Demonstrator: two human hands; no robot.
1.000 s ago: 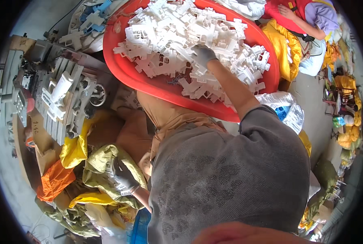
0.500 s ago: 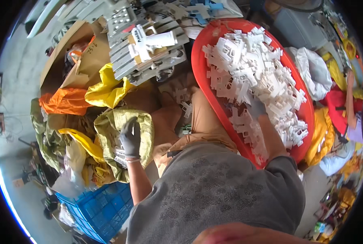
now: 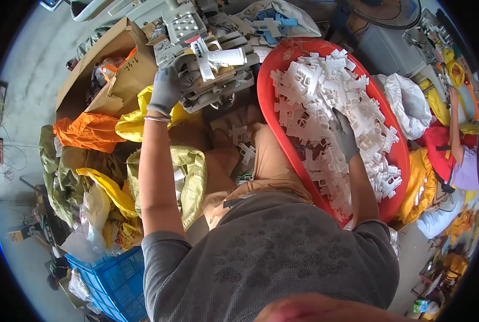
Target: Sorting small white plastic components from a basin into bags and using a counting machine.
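Note:
My left hand (image 3: 168, 88), in a grey glove, reaches to a slatted metal machine fixture (image 3: 234, 83). Its fingers are apart, beside the left edge of a white toy-gun-shaped plastic part (image 3: 203, 60) lying on the fixture; their tips are partly hidden. My right hand (image 3: 347, 138), also gloved, lies on a heap of similar white plastic parts (image 3: 331, 75) in a red oval tub (image 3: 265, 91). Its fingers stretch over the pieces, and whether one is pinched is hard to see. An open woven green sack (image 3: 196, 188) below my left forearm holds some white pieces.
At the left stand a cardboard box (image 3: 126, 80), orange cloth-like bag (image 3: 89, 131), yellow bags (image 3: 108, 188) and a blue crate (image 3: 116, 279). White sack (image 3: 408, 104), yellow sack (image 3: 418, 188) and fan (image 3: 390, 12) are right of the tub. Another person's arm (image 3: 455, 123) shows far right.
My left hand has moved from the green sack up to the machine fixture. My right hand has moved forward over the heap, its fingers now in clearer view. The whole view has shifted slightly.

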